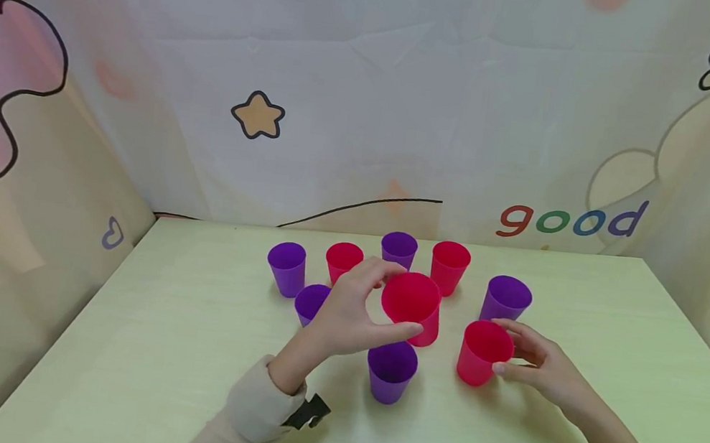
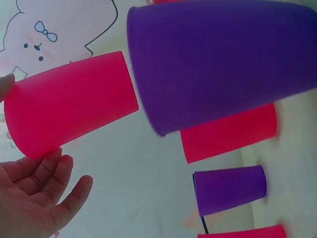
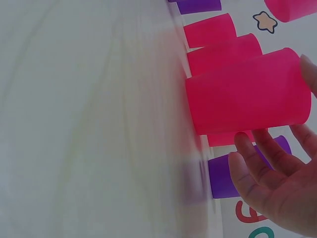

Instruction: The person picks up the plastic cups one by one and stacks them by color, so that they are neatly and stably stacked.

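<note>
My left hand (image 1: 350, 316) holds a red cup (image 1: 427, 323) near its rim, thumb on one side and fingers on the other. The left wrist view shows this red cup (image 2: 72, 101) raised off the table. Just below it in the head view stands a purple cup (image 1: 388, 382). To the right, my right hand (image 1: 544, 368) grips another red cup (image 1: 477, 361) between thumb and fingers by the rim. Its base is at the tabletop in the right wrist view, where the red cup (image 3: 247, 91) hides part of those behind it.
Behind the hands stand purple cups (image 1: 287, 272) and red cups (image 1: 450, 271) in a loose arc on the pale table (image 1: 141, 343). One purple cup (image 1: 506, 299) is right behind the right hand's cup. A printed cloth (image 1: 354, 106) hangs at the back and sides.
</note>
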A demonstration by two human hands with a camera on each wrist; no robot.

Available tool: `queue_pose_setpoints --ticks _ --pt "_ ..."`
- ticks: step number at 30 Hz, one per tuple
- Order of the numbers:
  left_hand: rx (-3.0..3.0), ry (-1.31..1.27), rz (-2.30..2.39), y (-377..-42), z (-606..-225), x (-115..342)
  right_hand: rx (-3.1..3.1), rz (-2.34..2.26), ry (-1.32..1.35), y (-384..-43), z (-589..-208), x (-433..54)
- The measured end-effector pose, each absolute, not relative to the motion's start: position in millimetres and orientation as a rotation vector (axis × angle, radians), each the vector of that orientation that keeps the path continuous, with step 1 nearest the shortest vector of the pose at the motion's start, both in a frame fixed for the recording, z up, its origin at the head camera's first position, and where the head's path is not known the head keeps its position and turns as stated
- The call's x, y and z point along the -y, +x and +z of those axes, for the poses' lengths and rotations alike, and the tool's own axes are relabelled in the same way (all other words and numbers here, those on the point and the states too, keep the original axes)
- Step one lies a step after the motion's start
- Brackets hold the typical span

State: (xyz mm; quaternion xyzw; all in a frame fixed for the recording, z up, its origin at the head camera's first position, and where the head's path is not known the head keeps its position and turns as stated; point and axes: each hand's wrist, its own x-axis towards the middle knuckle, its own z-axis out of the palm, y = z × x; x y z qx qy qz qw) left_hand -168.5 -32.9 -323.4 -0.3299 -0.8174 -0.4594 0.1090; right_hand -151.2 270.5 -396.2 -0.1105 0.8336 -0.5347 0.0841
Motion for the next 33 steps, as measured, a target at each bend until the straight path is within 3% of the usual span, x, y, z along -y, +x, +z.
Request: queue_pose_setpoints --ticks 33 --pt "2.53 -1.023 -1.282 -166 -328 -20 -2.496 -1.582 -0.34 -149 -396 -270"
